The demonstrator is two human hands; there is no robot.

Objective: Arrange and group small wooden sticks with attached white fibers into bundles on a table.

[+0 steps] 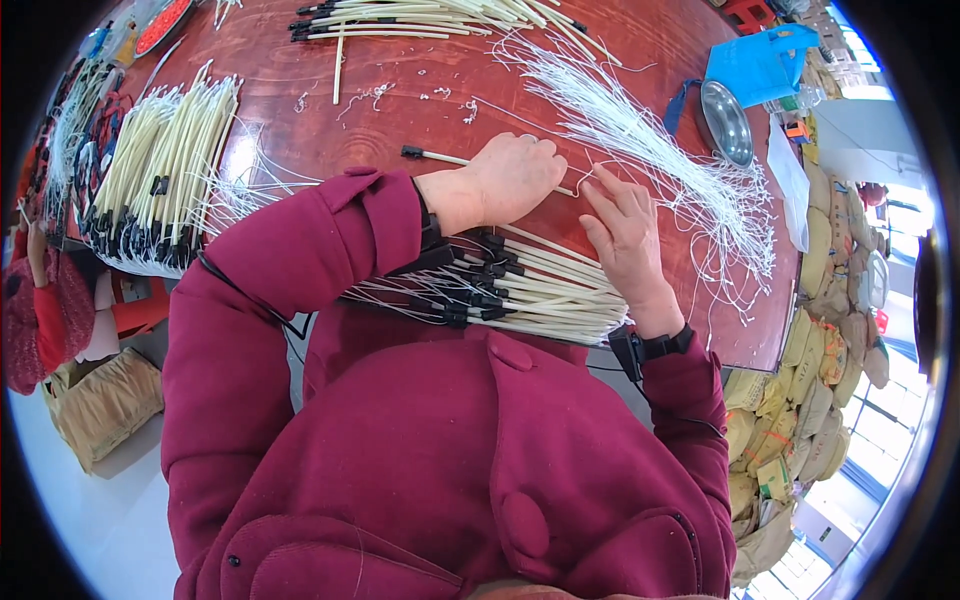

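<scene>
My left hand [515, 180] is closed over a slim cream stick [443, 157] that lies crosswise above the table. The stick's black-capped end sticks out to the left and its bare tip to the right. My right hand [628, 225] is close by on the right, thumb and fingers bent toward the tip, with a thin white string between them. A pile of cream sticks with black caps [555, 290] rests at the table's near edge, under my wrists. To the right of my hands spreads a bundle of loose white strings [640, 140].
More sticks stand bunched at the left [165, 165], and another heap [410, 20] lies at the far side. At right are a steel bowl [727, 122] and a blue bag [757, 68]. String scraps dot the red table [290, 60]. Stacked sacks [825, 370] line the right side.
</scene>
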